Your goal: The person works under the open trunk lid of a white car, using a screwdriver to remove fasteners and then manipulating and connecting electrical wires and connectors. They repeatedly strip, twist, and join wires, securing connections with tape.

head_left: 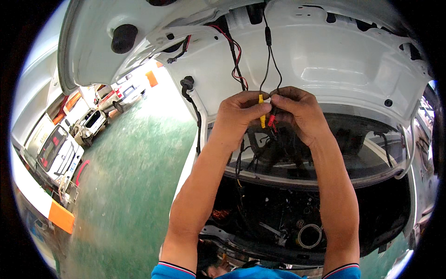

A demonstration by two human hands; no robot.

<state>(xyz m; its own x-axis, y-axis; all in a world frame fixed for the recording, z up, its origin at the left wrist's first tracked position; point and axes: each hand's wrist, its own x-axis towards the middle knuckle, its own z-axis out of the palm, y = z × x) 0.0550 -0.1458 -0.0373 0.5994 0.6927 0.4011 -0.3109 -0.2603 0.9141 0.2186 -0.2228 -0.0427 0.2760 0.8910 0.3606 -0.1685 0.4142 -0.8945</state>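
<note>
Both my hands are raised in front of the open white tailgate (344, 65). My left hand (236, 111) is closed, thumb and fingers pinching a slim yellow plug (262, 123) on a thin black lead. Beside it, my right hand (301, 109) is closed with its fingertips pinched on the other lead, close to a red plug (271, 121) that hangs below. The fingers partly cover that grip. Both leads run up to a black split cable (267, 36) hanging from the tailgate. The hands nearly touch.
A red and black wire bundle (238, 56) hangs left of the cable. Behind my hands is the rear window glass (357, 153), and below lies the dark trunk with a round ring (309, 236). At left, a white vehicle (60, 149) stands on the green floor (134, 186).
</note>
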